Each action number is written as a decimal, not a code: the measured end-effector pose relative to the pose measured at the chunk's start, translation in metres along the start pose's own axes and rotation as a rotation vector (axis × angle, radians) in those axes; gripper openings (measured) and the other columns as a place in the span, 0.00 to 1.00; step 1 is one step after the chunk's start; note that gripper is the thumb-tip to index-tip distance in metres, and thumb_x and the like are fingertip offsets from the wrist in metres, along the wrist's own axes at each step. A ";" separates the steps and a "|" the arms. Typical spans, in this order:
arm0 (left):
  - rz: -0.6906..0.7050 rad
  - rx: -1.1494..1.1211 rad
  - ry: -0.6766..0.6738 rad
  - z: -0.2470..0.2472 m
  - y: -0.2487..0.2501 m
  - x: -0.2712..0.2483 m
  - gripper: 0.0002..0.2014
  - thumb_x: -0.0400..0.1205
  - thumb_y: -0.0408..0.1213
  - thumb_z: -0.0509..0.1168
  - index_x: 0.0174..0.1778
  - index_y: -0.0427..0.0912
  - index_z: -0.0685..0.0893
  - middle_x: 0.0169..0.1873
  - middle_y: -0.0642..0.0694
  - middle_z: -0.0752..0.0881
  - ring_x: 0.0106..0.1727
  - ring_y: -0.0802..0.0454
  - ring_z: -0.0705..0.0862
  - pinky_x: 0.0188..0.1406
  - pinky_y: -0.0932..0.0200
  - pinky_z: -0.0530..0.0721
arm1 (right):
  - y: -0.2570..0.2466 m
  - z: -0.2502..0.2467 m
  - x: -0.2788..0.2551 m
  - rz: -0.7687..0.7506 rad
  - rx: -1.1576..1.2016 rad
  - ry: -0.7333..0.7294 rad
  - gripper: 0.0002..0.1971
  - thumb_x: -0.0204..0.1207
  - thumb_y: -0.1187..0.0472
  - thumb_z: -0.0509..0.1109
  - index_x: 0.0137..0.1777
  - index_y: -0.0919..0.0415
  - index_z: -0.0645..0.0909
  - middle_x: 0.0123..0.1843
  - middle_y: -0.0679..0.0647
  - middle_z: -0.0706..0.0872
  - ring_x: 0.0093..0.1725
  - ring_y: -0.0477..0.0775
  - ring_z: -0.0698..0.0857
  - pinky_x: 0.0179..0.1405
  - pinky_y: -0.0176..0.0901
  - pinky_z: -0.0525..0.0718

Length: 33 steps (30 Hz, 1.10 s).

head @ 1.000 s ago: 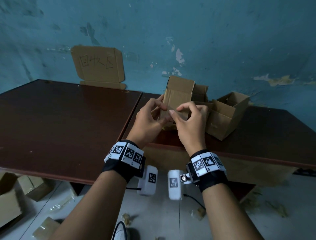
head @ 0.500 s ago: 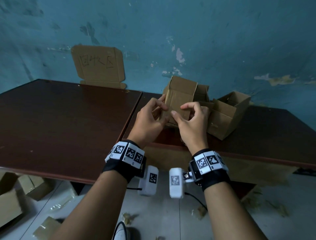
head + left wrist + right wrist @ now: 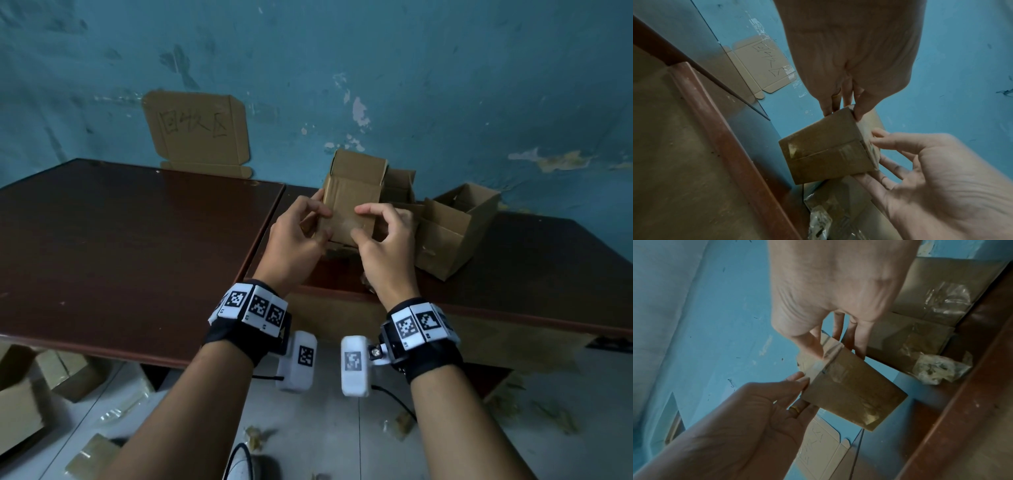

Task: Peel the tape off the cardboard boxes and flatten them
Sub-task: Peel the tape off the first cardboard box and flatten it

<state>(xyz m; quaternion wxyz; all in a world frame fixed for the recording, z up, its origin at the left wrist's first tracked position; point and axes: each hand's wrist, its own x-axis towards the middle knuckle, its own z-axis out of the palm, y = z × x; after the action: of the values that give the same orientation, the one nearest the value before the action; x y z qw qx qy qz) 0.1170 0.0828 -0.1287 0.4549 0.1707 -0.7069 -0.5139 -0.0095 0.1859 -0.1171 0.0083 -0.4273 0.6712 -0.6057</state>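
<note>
Both hands hold one small box above the table, near its front edge. Left hand grips the box's left side, thumb in front, fingers behind. Right hand steadies the right side, thumb and forefinger pinching at clear tape along the near face. Top flaps stand open. More open boxes sit just right, on the table. Cardboard sign leans on the blue wall.

A handwritten cardboard sign leans against the peeling blue wall behind dark tables.
</note>
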 end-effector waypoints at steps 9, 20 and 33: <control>0.047 0.052 0.059 -0.008 0.002 0.005 0.06 0.89 0.29 0.70 0.61 0.37 0.87 0.73 0.46 0.87 0.79 0.56 0.83 0.78 0.42 0.84 | -0.003 0.006 0.000 -0.112 -0.139 -0.025 0.05 0.80 0.55 0.82 0.54 0.47 0.95 0.75 0.53 0.71 0.78 0.45 0.73 0.68 0.11 0.62; 0.161 0.415 -0.005 0.005 0.000 -0.005 0.43 0.74 0.41 0.85 0.83 0.45 0.71 0.78 0.48 0.80 0.76 0.54 0.82 0.74 0.48 0.84 | -0.006 0.014 -0.001 -0.147 -0.195 0.027 0.02 0.80 0.58 0.83 0.51 0.54 0.94 0.79 0.59 0.70 0.74 0.47 0.77 0.62 0.07 0.62; 0.143 0.410 0.081 0.005 0.006 -0.003 0.53 0.65 0.51 0.88 0.82 0.51 0.65 0.74 0.52 0.79 0.73 0.50 0.81 0.73 0.38 0.82 | -0.009 0.009 0.008 -0.477 -0.413 0.153 0.05 0.78 0.56 0.82 0.52 0.49 0.96 0.67 0.54 0.85 0.69 0.63 0.76 0.68 0.62 0.80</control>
<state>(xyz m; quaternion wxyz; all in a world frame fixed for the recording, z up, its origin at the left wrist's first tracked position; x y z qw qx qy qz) 0.1158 0.0903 -0.1250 0.4739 0.2296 -0.7882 -0.3186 -0.0043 0.1748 -0.1080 -0.2711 -0.5185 0.6594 -0.4721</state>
